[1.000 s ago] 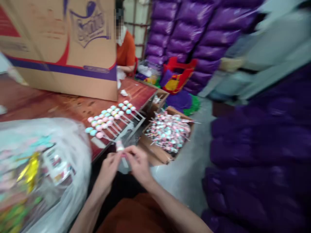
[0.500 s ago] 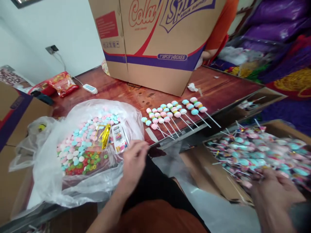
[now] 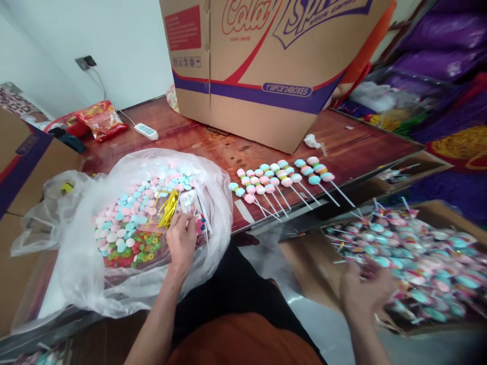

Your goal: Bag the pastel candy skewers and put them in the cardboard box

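Note:
My left hand [image 3: 181,241] is over the clear plastic bag [image 3: 81,276] spread on the table, its fingers bent together at the gold twist ties [image 3: 168,210] and the printed wrappers [image 3: 188,202]. What lies under the fingertips is hidden. Pink, blue and white candies [image 3: 131,218] and fruit-coloured candy rings [image 3: 146,248] lie loose within the bag. My right hand [image 3: 365,289], smeared by motion, is at the near left edge of a carton [image 3: 317,263] full of wrapped candy sticks [image 3: 426,263]. Its fingers are curled and blurred.
Several unwrapped candy skewers [image 3: 283,175] lie in a row along the table edge, sticks jutting out. A large printed carton [image 3: 247,106] stands behind them. A red snack packet [image 3: 102,121] and a white power strip [image 3: 146,132] are at the back left. Another carton [image 3: 23,177] stands left.
My left hand has moved left, from the bag's right edge onto the wrappers and twist ties. My right hand has moved left from over the wrapped candies to the carton's edge.

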Tool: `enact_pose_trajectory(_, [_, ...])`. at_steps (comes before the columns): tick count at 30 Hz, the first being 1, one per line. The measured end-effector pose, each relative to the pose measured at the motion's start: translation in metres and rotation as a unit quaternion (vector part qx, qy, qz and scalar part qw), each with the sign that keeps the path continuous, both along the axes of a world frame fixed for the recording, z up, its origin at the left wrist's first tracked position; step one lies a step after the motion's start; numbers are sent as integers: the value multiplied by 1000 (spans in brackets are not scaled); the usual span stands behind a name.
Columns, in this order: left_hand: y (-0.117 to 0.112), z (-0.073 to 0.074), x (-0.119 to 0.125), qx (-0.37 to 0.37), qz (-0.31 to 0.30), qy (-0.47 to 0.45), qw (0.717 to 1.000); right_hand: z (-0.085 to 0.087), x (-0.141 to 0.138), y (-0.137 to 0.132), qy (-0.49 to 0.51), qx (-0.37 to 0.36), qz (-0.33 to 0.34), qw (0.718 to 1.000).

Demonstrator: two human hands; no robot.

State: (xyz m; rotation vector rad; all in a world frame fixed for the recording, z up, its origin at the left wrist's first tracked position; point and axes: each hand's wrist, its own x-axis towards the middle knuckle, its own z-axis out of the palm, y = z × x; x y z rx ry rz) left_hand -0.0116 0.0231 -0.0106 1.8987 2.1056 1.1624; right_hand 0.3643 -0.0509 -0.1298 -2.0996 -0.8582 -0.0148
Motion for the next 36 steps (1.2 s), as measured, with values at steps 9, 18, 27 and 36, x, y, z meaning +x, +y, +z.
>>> enact_pose_trajectory(9, [-24,24,59,104,-87,-167,977,142,-210,45,411,104,407,809])
enact_pose_trajectory(18, [-21,31,66,-107,-61,-728,674,136,-209,60,475,104,428,762])
enact_pose_trajectory(27, [-15,32,73,-98,-34,-759,643,137,-190,62,405,54,471,782])
enact_pose_trajectory(36, [-8,34,62,-91,5,-740,666,141,-162,75,384,24,509,770])
